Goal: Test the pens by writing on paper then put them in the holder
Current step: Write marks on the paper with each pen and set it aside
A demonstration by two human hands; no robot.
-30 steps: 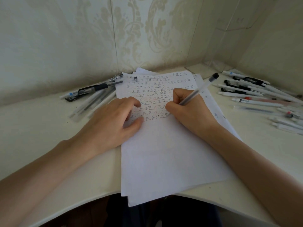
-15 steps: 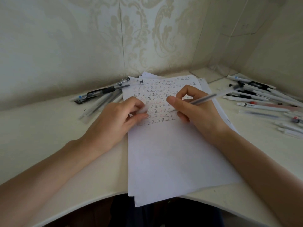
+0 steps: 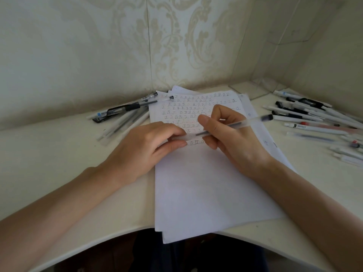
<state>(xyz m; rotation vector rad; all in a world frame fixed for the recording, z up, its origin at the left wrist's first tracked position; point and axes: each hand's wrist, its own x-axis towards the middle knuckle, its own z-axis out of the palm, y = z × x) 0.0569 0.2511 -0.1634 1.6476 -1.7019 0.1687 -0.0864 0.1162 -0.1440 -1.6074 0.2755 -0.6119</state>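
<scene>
The right hand [image 3: 231,138] is hanging over the paper stack [image 3: 206,193], thumb and curled fingers gripping a translucent gel pen [image 3: 243,123] that is lying almost level, its dark end pointing right. The left hand [image 3: 141,146], palm down, is pinching the clear pen cap [image 3: 180,137] between thumb and forefinger at the pen's tip end. Rows of handwritten 正 are filling the top sheet's upper part. Labels on the pile of pens [image 3: 125,112] to the left and the spread of pens [image 3: 306,118] to the right are too small to read.
</scene>
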